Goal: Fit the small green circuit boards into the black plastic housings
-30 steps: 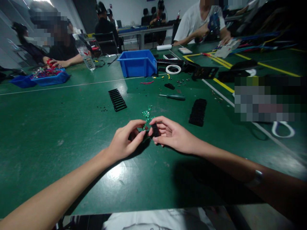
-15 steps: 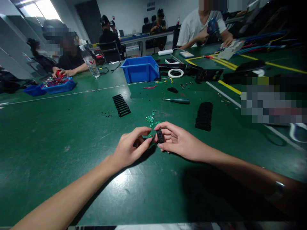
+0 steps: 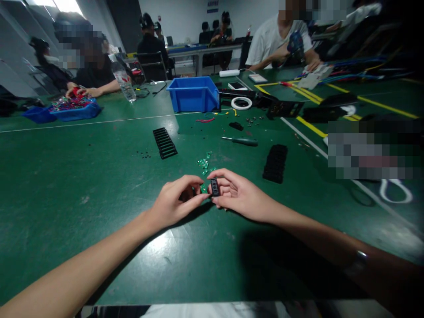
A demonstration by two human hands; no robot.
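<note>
Between the thumb and fingers of my left hand [image 3: 177, 196] is a small green circuit board [image 3: 203, 189]. My right hand [image 3: 236, 190] grips a small black plastic housing [image 3: 215, 187], its recessed face turned toward me. Both pieces are close together just above the table; whether they touch I cannot tell. A loose cluster of green circuit boards [image 3: 203, 164] lies just beyond my fingers. Farther left rests a slotted black plastic frame [image 3: 164, 143], with tiny black bits [image 3: 143, 154] beside it. To the right lies a block of black plastic parts [image 3: 275, 163].
A green-handled screwdriver [image 3: 243, 141] lies beyond the boards. Behind it stand a blue bin [image 3: 193, 95] and a white ring [image 3: 241, 103]. A water bottle [image 3: 124, 84] and a blue tray of wires [image 3: 76, 110] are at the far left. Co-workers sit across the table [image 3: 99, 198].
My left hand has brought the green board nearer the black housing, which is turned a little more toward me. The view has shifted slightly.
</note>
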